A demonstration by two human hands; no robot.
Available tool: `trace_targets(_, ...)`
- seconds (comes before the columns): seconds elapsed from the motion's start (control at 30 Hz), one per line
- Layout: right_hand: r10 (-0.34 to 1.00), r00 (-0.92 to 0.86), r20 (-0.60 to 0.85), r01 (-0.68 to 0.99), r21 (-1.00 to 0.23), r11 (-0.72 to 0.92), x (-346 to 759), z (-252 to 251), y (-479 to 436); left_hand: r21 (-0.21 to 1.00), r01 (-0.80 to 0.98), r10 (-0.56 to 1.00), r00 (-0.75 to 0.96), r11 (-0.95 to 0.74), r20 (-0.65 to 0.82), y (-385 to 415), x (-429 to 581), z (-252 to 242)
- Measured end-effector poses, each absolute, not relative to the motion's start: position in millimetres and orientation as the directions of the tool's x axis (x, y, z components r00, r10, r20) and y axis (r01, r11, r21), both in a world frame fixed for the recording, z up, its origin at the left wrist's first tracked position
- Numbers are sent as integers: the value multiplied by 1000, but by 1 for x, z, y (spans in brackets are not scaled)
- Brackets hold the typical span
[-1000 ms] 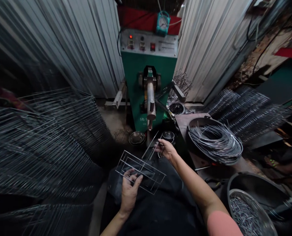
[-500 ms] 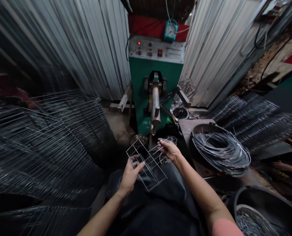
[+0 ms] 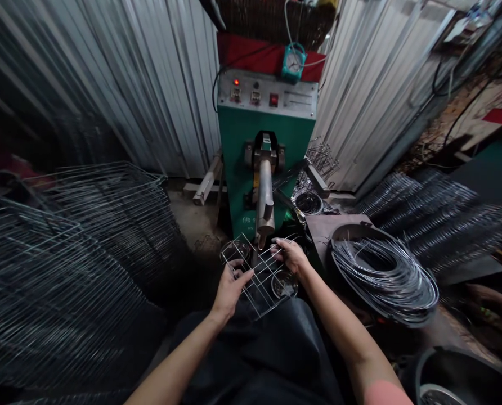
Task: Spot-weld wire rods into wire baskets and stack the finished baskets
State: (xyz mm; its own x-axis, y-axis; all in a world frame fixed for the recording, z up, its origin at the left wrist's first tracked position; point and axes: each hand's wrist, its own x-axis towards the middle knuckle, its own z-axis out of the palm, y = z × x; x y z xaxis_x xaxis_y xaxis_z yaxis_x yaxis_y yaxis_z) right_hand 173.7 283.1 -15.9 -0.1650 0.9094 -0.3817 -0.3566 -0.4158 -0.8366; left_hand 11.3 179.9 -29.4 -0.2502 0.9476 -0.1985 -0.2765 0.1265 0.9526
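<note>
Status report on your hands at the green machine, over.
Left hand and right hand gripping wire frame. Frame above steel bowls. Spot welder's arm just beyond its far edge.

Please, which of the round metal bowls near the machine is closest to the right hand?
The bowl directly below the right hand; another sits by the left hand, a third farther back.

Flat rectangular steel-wire frame (image 3: pixel 251 287) shifted forward off the lap; now just beside the tip of the green machine's cylindrical metal arm (image 3: pixel 265 197); left hand (image 3: pixel 231 289) moved with it.
</note>
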Motion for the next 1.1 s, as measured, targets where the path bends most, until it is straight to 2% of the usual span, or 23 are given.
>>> trace_targets(0.77, 930, -178, -320, -303, -882, -362, 179, -26, 311, 917, -368, 927, -268, 153, -262, 201, 19, -29)
trace_targets(1.1, 912, -231, -338, -232, -891, -389, 182, -19, 307, 903, -419, 943, -249, 101, -221, 197, 18, -34)
